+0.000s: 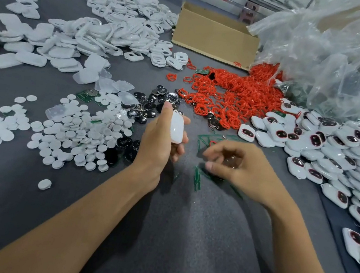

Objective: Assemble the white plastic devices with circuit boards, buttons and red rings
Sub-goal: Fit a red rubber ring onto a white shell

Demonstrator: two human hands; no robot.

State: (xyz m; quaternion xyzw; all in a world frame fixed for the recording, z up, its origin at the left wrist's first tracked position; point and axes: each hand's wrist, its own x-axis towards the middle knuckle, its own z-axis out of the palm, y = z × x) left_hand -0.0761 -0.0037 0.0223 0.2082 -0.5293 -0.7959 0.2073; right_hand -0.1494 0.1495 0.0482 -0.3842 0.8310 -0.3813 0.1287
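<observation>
My left hand [161,143] grips a white plastic shell [177,126], held upright on its edge above the grey table. To its right, my right hand [238,166] curls its fingers round a small dark shiny part [232,160], blurred in the frame. A heap of red rings [234,97] lies beyond both hands. Dark buttons and metal pieces [156,102] are spread just behind my left hand. Green circuit boards [87,95] lie at the left beside round white discs [76,131]. Finished white devices with dark red-rimmed windows [337,149] are piled on the right.
Empty white shells [103,15] cover the far left of the table. A cardboard box [216,36] stands at the back, with a crumpled clear plastic bag [333,54] to its right. Green board scraps [198,179] lie between my hands. One white disc [44,184] lies alone, near left.
</observation>
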